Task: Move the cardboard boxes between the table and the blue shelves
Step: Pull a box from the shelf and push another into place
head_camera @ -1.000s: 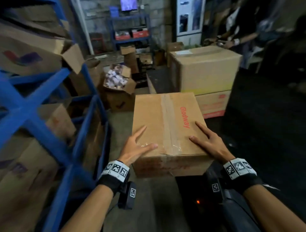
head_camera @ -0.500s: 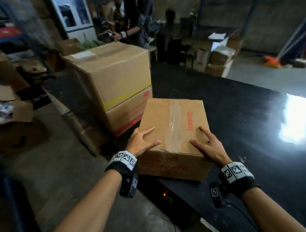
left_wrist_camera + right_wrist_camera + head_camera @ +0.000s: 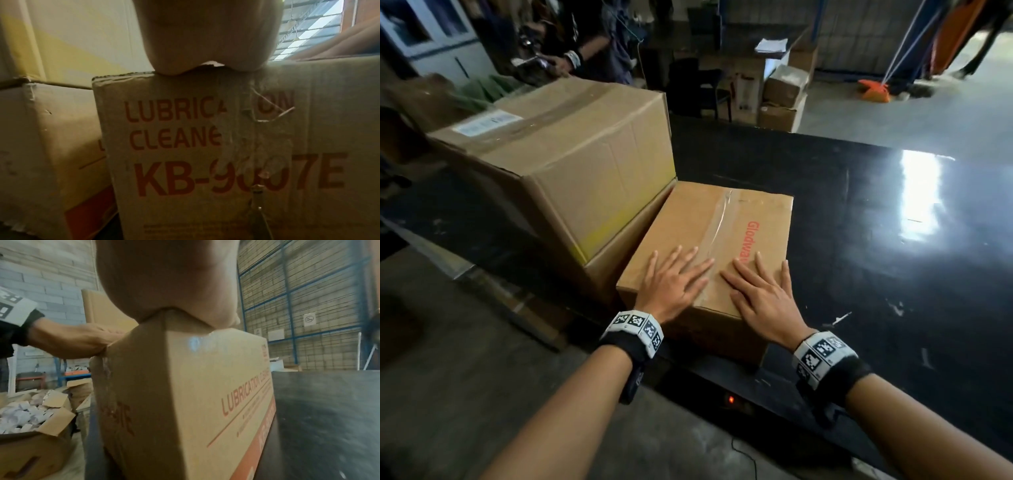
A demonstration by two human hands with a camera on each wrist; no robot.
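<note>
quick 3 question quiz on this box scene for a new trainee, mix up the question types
1. True or false: both hands lie flat, fingers straight, on top of the small box.
2. What does the small box rest on?
A. the floor
B. the black table
C. the big box
3. Fill in: the red word printed on the small box's top starts with "Glod" and runs beside a strip of clear ____.

Key
1. True: the left hand and right hand press flat on the top near its front edge.
2. B: it sits on the table, its left side against the stacked boxes.
3. tape
</note>
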